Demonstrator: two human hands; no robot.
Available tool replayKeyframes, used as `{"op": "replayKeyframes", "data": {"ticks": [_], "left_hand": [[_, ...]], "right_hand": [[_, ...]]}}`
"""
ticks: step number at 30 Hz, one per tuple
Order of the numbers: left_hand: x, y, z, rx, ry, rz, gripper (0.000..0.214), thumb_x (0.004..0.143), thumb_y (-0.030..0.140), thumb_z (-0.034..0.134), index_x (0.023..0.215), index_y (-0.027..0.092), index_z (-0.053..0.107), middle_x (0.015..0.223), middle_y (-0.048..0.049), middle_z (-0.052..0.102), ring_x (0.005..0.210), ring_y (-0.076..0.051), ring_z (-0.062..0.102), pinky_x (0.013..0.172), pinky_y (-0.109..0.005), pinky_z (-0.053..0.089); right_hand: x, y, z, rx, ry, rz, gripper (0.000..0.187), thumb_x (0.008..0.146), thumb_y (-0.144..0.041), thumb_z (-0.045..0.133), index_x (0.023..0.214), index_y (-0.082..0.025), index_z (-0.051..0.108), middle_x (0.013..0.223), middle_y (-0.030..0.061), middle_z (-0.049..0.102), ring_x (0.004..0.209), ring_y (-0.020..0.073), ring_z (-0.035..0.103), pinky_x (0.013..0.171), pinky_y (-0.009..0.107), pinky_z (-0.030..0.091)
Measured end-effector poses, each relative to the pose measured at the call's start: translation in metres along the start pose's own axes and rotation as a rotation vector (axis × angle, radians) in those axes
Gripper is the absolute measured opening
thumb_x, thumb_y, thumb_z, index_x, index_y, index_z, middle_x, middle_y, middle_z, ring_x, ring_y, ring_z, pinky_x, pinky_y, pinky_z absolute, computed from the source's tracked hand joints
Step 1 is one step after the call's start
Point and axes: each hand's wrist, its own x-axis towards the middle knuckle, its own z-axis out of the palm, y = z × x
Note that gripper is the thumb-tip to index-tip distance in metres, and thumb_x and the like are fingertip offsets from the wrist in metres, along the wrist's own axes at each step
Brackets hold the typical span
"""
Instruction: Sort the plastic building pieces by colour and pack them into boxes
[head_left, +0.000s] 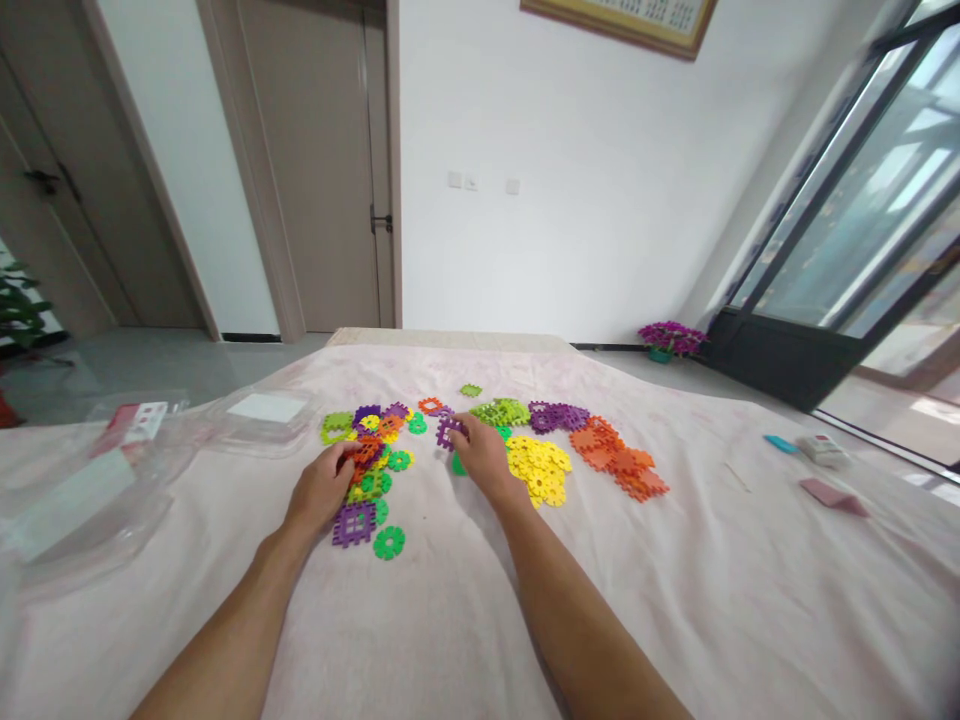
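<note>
My right hand pinches a purple square interlocking toy piece with notched edges, near the middle of the cloth. Green round pieces lie partly hidden under this hand. My left hand is closed at the left edge of a mixed heap, its fingertips on an orange toy piece. In that heap are purple, green, yellow and orange pieces, with a purple square and a green notched disc at its near end. Right of my right hand lie sorted piles: green, purple, yellow and orange.
A pale pink cloth covers the table. Clear plastic boxes stand at the left. A blue item, a small white box and a folded pink cloth lie at the right. One green piece sits apart behind the piles.
</note>
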Motion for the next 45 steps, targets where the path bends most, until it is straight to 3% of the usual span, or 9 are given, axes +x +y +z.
{"op": "replayKeyframes", "data": {"ticks": [9,13,16,21,24,30,36,40,45], "left_hand": [[0.000,-0.003,0.001,0.004,0.025,-0.008,0.034,0.088,0.031,0.045,0.115,0.026,0.066,0.122,-0.0019,0.070,0.110,-0.022,0.065,0.096,-0.033,0.048],[-0.001,-0.002,0.001,-0.001,0.027,-0.008,0.034,0.089,0.031,0.045,0.115,0.025,0.066,0.121,-0.0031,0.071,0.109,-0.022,0.066,0.096,-0.034,0.048],[0.000,-0.004,0.002,0.007,0.032,-0.009,0.034,0.089,0.032,0.045,0.116,0.026,0.065,0.121,-0.0032,0.071,0.108,-0.023,0.066,0.095,-0.035,0.049],[0.000,-0.003,0.003,-0.030,0.100,0.001,0.032,0.090,0.033,0.045,0.115,0.027,0.064,0.117,-0.0028,0.071,0.104,-0.022,0.068,0.094,-0.035,0.050],[-0.003,0.003,0.003,-0.116,0.168,0.100,0.029,0.089,0.031,0.047,0.113,0.026,0.063,0.117,-0.0027,0.071,0.107,-0.020,0.067,0.098,-0.034,0.049],[-0.009,0.017,0.005,-0.111,0.294,0.345,0.020,0.089,0.028,0.051,0.103,0.023,0.064,0.119,-0.0047,0.070,0.114,-0.020,0.065,0.105,-0.036,0.047],[-0.015,0.030,0.006,-0.020,0.265,0.563,0.015,0.089,0.026,0.054,0.100,0.023,0.065,0.117,-0.0064,0.071,0.111,-0.021,0.066,0.104,-0.038,0.048],[-0.020,0.040,0.008,-0.002,0.217,0.615,0.018,0.090,0.029,0.055,0.104,0.023,0.064,0.116,-0.0068,0.071,0.109,-0.021,0.067,0.102,-0.037,0.049],[-0.020,0.038,0.009,-0.003,0.139,0.446,0.029,0.092,0.038,0.051,0.115,0.024,0.062,0.115,-0.0052,0.072,0.107,-0.022,0.067,0.099,-0.037,0.050]], "right_hand": [[0.016,0.098,-0.043,0.126,0.338,0.390,0.036,0.086,-0.033,0.051,0.112,-0.018,0.071,0.095,0.0064,0.073,0.088,0.0207,0.065,0.079,0.029,0.047],[0.018,0.123,-0.049,0.266,0.518,0.508,0.048,0.084,-0.034,0.050,0.122,-0.008,0.063,0.102,0.0133,0.071,0.092,0.0245,0.064,0.081,0.032,0.050],[0.018,0.128,-0.049,0.187,0.573,0.524,0.051,0.081,-0.028,0.051,0.126,-0.005,0.059,0.116,0.0200,0.066,0.109,0.0291,0.060,0.094,0.038,0.045],[0.017,0.110,-0.043,-0.022,0.600,0.369,0.049,0.084,-0.020,0.047,0.130,-0.007,0.058,0.138,0.0208,0.053,0.133,0.0278,0.042,0.112,0.040,0.032],[0.017,0.088,-0.036,0.000,0.536,0.273,0.043,0.084,-0.015,0.044,0.122,-0.011,0.065,0.133,0.0175,0.059,0.128,0.0249,0.048,0.110,0.038,0.035],[0.008,0.019,-0.002,0.329,0.146,0.022,0.026,0.086,-0.019,0.052,0.099,-0.022,0.073,0.096,0.0027,0.074,0.089,0.0187,0.068,0.088,0.031,0.051],[-0.015,-0.036,0.037,0.686,-0.182,-0.058,0.037,0.088,-0.037,0.059,0.122,-0.021,0.064,0.088,0.0010,0.071,0.065,0.0135,0.066,0.063,0.026,0.055],[-0.016,-0.038,0.039,0.789,-0.240,0.002,0.036,0.084,-0.028,0.058,0.119,-0.018,0.064,0.079,-0.0001,0.069,0.054,0.0102,0.060,0.053,0.022,0.052],[0.001,-0.011,0.012,0.707,-0.106,0.087,0.035,0.076,-0.020,0.055,0.108,-0.016,0.068,0.074,-0.0009,0.067,0.055,0.0100,0.056,0.051,0.020,0.049]]}}
